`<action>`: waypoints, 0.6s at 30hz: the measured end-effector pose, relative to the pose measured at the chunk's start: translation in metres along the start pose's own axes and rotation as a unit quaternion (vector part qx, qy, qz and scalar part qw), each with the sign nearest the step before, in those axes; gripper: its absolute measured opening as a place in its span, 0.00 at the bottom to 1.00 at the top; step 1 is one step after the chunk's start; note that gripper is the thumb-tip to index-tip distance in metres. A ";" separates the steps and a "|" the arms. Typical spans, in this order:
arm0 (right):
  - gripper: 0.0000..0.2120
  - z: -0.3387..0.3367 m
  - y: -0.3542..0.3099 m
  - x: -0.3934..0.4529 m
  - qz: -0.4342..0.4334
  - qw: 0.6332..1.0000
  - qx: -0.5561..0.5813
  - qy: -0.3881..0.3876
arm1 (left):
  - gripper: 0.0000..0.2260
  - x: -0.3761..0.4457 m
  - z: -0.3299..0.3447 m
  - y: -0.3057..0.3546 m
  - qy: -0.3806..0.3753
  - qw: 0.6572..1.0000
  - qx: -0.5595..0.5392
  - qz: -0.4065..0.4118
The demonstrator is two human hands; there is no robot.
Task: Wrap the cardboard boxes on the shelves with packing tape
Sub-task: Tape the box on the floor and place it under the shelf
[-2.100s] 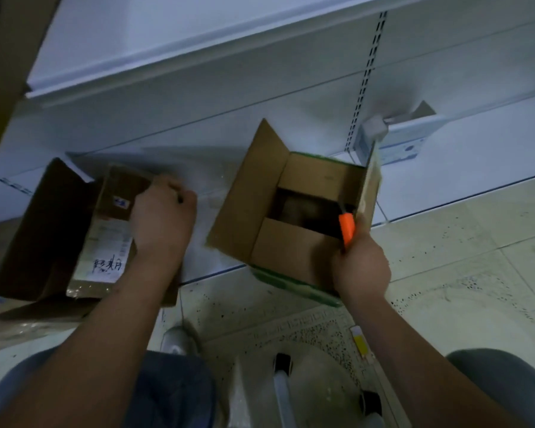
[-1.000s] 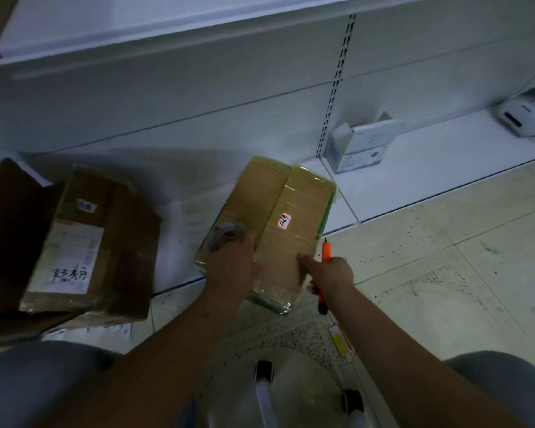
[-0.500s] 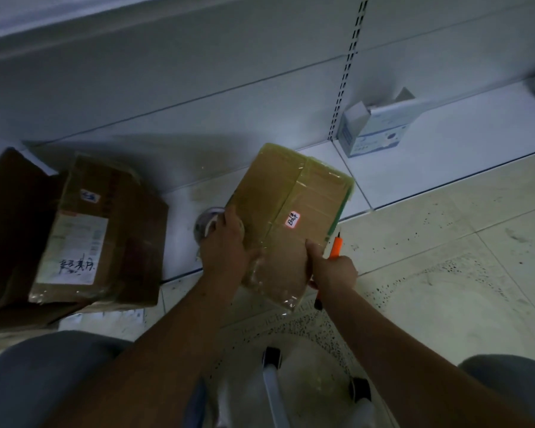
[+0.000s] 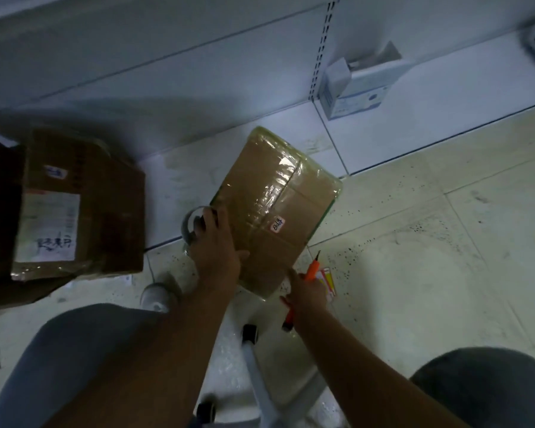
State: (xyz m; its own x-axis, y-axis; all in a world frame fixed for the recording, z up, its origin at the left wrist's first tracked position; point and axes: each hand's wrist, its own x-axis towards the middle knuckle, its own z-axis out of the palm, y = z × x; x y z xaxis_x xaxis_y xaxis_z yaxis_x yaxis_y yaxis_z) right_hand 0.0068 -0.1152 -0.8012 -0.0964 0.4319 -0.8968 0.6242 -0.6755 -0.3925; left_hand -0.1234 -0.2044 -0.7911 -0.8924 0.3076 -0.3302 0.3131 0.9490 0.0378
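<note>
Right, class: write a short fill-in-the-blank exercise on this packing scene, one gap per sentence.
1. The left hand holds a roll of clear packing ____.
2. The right hand grips a utility knife with an ____ handle.
3. The tape-wrapped brown cardboard box carries a small white ____.

Missing words: tape; orange; label

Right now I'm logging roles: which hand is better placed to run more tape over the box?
Left hand: it holds the tape roll against the box. The right hand grips the orange cutter.
</note>
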 end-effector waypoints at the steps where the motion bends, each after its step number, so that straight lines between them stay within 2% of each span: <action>1: 0.10 -0.003 -0.003 -0.005 -0.023 1.000 -0.004 -0.002 | 0.53 -0.005 0.000 -0.003 -0.002 1.000 -0.003 0.007; 2: 0.09 -0.005 -0.007 -0.008 -0.065 0.998 -0.013 -0.001 | 0.52 -0.009 -0.001 -0.005 -0.004 1.000 -0.003 0.017; 4: 0.10 -0.011 -0.018 -0.009 -0.204 0.975 -0.085 0.018 | 0.51 -0.014 -0.001 -0.008 -0.009 0.999 0.008 0.035; 6: 0.11 -0.015 -0.034 -0.001 -0.333 0.925 -0.180 0.030 | 0.51 -0.014 0.001 -0.009 -0.008 0.998 0.044 0.040; 8: 0.12 -0.013 -0.052 0.009 -0.395 0.889 -0.229 0.007 | 0.49 -0.008 0.004 -0.009 0.023 0.996 0.077 0.048; 10: 0.14 -0.013 -0.068 0.019 -0.417 0.868 -0.268 -0.031 | 0.43 0.003 0.007 -0.009 0.052 0.995 0.049 0.068; 12: 0.18 -0.010 -0.072 0.025 -0.414 0.845 -0.336 -0.051 | 0.46 0.009 0.006 -0.019 0.034 0.998 0.022 0.057; 14: 0.21 -0.005 -0.079 0.034 -0.381 0.818 -0.430 -0.017 | 0.50 0.014 0.007 -0.027 0.005 0.998 -0.003 0.055; 15: 0.22 0.000 -0.083 0.034 -0.358 0.810 -0.464 -0.006 | 0.48 0.013 0.007 -0.029 0.004 0.998 -0.015 0.056; 16: 0.22 0.008 -0.089 0.029 -0.333 0.824 -0.459 -0.015 | 0.45 0.011 0.009 -0.031 0.009 0.998 -0.035 0.053; 18: 0.20 0.027 -0.101 0.021 -0.307 0.871 -0.375 -0.083 | 0.40 0.004 0.001 -0.025 0.031 0.996 -0.075 0.043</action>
State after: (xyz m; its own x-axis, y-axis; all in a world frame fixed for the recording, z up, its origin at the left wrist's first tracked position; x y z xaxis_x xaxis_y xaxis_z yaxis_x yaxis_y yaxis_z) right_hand -0.0793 -0.0539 -0.7858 -0.6630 0.4387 -0.6066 0.7398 0.2599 -0.6206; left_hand -0.1342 -0.2268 -0.7946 -0.8842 0.3880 -0.2600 0.3420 0.9170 0.2053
